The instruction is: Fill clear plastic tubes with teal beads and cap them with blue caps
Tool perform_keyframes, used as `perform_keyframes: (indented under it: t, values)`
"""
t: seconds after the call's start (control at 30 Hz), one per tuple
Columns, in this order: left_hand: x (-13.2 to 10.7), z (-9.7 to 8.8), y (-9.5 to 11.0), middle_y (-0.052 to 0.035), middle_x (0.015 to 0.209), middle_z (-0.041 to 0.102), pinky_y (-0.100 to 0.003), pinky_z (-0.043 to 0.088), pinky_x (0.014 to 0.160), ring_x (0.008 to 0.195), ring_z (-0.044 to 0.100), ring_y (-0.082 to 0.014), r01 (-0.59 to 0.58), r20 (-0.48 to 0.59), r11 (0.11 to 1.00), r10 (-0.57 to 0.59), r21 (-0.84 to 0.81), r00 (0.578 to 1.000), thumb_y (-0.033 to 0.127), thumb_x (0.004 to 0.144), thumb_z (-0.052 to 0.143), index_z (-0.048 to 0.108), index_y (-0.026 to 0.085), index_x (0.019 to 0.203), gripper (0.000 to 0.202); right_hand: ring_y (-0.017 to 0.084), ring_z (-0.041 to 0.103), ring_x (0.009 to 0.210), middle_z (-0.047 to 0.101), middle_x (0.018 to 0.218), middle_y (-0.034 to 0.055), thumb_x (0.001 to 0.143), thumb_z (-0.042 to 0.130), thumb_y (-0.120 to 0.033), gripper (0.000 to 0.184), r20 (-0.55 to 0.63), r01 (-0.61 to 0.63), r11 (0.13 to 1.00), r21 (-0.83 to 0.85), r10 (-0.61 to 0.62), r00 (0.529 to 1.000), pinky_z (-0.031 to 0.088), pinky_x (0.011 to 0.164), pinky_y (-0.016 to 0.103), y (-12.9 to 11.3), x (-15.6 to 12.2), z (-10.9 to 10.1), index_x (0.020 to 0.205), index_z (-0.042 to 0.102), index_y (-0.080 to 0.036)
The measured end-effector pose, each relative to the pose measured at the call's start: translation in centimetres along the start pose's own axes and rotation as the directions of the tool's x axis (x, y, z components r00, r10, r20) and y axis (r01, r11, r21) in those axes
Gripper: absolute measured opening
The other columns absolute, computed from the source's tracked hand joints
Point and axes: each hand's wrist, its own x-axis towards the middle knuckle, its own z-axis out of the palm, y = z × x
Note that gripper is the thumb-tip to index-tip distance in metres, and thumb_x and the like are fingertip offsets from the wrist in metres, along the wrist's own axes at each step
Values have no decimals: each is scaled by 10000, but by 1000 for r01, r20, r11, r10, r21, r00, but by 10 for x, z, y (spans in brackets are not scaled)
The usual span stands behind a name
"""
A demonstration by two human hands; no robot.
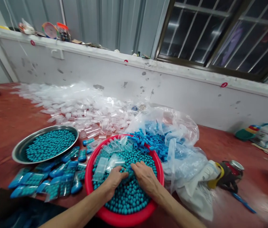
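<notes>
A red basin point(90, 180) full of small teal balls point(129, 198) stands at the table's near edge. Both my hands are inside it. My left hand point(115, 178) has its fingers curled down into the balls, next to several empty clear tubes point(105, 164) lying on the heap. My right hand point(145, 177) meets it fingertip to fingertip, fingers bent together over the balls. What the fingers pinch is hidden. Blue caps point(148, 141) spill from a clear bag point(183, 133) over the basin's far rim.
A metal pan point(20, 152) of teal balls sits to the left, with filled capped tubes point(53, 180) in front of it. A heap of empty clear tubes point(77, 107) lies behind. A red-lidded can point(233, 167) and a blue pen point(243, 202) rest to the right.
</notes>
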Motion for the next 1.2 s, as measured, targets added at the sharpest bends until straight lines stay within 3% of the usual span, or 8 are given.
perform_keyframes:
  t: [0.13, 0.27, 0.47, 0.6, 0.73, 0.83, 1.03, 1.2]
  values:
    - [-4, -3, 3, 61, 512, 503, -238, 342, 567, 544, 476, -112, -48, -21, 998, 49, 49, 999, 278, 523, 623, 514, 155, 639, 201, 166, 548, 892, 601, 966, 45, 811, 455, -133, 238, -9, 28, 932, 361, -26, 1000, 418, 774, 254, 3, -8, 0, 1033, 520, -188]
    - [-10, -1, 9, 91, 481, 446, -212, 281, 501, 484, 407, -84, -90, -28, 993, 92, 78, 995, 280, 554, 605, 502, 167, 699, 211, 164, 577, 848, 629, 914, 23, 854, 398, -212, 256, -71, -41, 760, 649, 114, 991, 438, 780, 281, 4, -9, -2, 1055, 557, -213]
    - [-16, 4, 13, 97, 491, 442, -197, 330, 463, 459, 463, -89, -149, 4, 989, 149, 8, 989, 376, 624, 566, 432, 182, 817, 304, 198, 547, 975, 619, 1015, 54, 843, 417, -274, 300, -157, -40, 637, 770, 249, 956, 404, 889, 346, -6, -1, 6, 1077, 593, -208]
    - [-24, 4, 12, 37, 672, 562, -170, 294, 349, 413, 530, -95, -77, 125, 997, 79, -25, 989, 395, 683, 528, 337, 194, 1107, 507, 203, 587, 866, 656, 882, 45, 809, 465, -301, 292, -86, -106, 490, 865, 354, 931, 457, 811, 349, -8, 4, 10, 1023, 637, -202]
    - [-25, 7, 7, 29, 699, 565, -156, 297, 308, 354, 505, -71, -120, 150, 991, 129, -66, 980, 358, 693, 525, 313, 189, 1170, 549, 214, 605, 818, 679, 833, 30, 755, 556, -342, 269, -31, -146, 400, 905, 405, 914, 482, 768, 351, -9, 8, 8, 959, 667, -207]
    - [-23, 7, 5, 45, 648, 538, -156, 291, 302, 323, 466, -60, -146, 111, 987, 152, -60, 982, 343, 707, 502, 321, 169, 1184, 539, 226, 607, 867, 686, 895, 35, 748, 572, -350, 263, -56, -132, 426, 895, 401, 914, 471, 811, 365, -10, 8, 9, 946, 676, -211]
    - [-30, 9, 9, 65, 578, 477, -175, 309, 319, 314, 393, -58, -205, 59, 979, 204, 14, 977, 245, 711, 447, 371, 178, 1185, 484, 230, 604, 916, 670, 986, 42, 771, 527, -343, 267, -215, -45, 633, 773, 329, 920, 462, 853, 391, -13, -1, 8, 975, 667, -241]
    - [-35, 10, 11, 31, 653, 515, -225, 383, 399, 374, 408, -78, -200, 97, 977, 193, 69, 976, 180, 658, 446, 405, 205, 1209, 553, 258, 628, 856, 695, 909, 41, 675, 576, -486, 360, -172, -170, 671, 722, 412, 895, 509, 790, 383, 1, -11, 13, 905, 696, -236]
